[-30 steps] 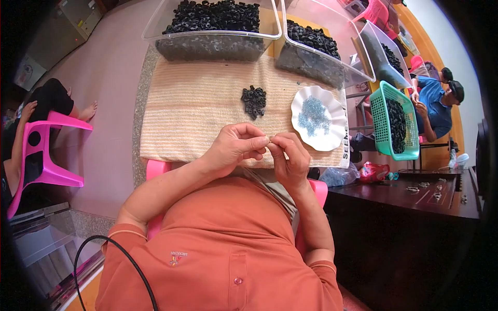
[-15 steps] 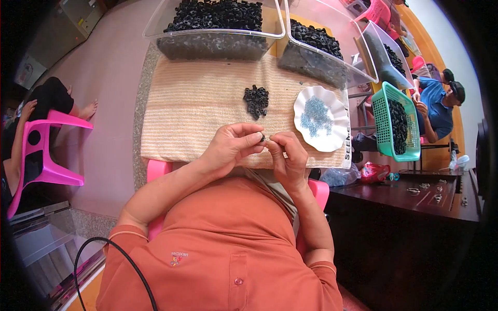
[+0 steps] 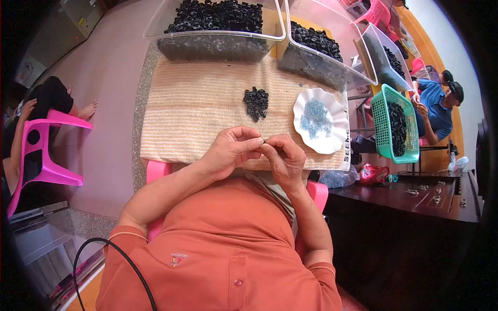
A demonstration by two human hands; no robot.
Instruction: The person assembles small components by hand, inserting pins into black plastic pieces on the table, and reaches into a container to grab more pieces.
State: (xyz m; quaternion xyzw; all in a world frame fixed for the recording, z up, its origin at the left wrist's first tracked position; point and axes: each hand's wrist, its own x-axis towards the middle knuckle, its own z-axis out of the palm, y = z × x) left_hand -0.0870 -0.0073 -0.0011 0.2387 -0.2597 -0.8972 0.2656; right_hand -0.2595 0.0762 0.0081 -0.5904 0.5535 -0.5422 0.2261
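Observation:
My left hand pinches a small black part between thumb and forefinger, mostly hidden by the fingertips. Against it, my right hand is closed in a pinch, thumb and forefinger meeting the left fingertips. What the right fingers hold, if anything, is too small to make out. Just beyond both hands, a small pile of black ring-like parts lies on the striped towel. To its right stands a white scalloped plate with many tiny clear-blue pieces on it.
Two clear bins, one at the far left and one at the far right, hold black parts. A green basket of black parts stands further right, near a co-worker. A pink stool is at left, a dark wooden surface at right.
My hands have drawn closer together. The right fingertips have come up against the left ones, and the black part that showed between them is now almost covered.

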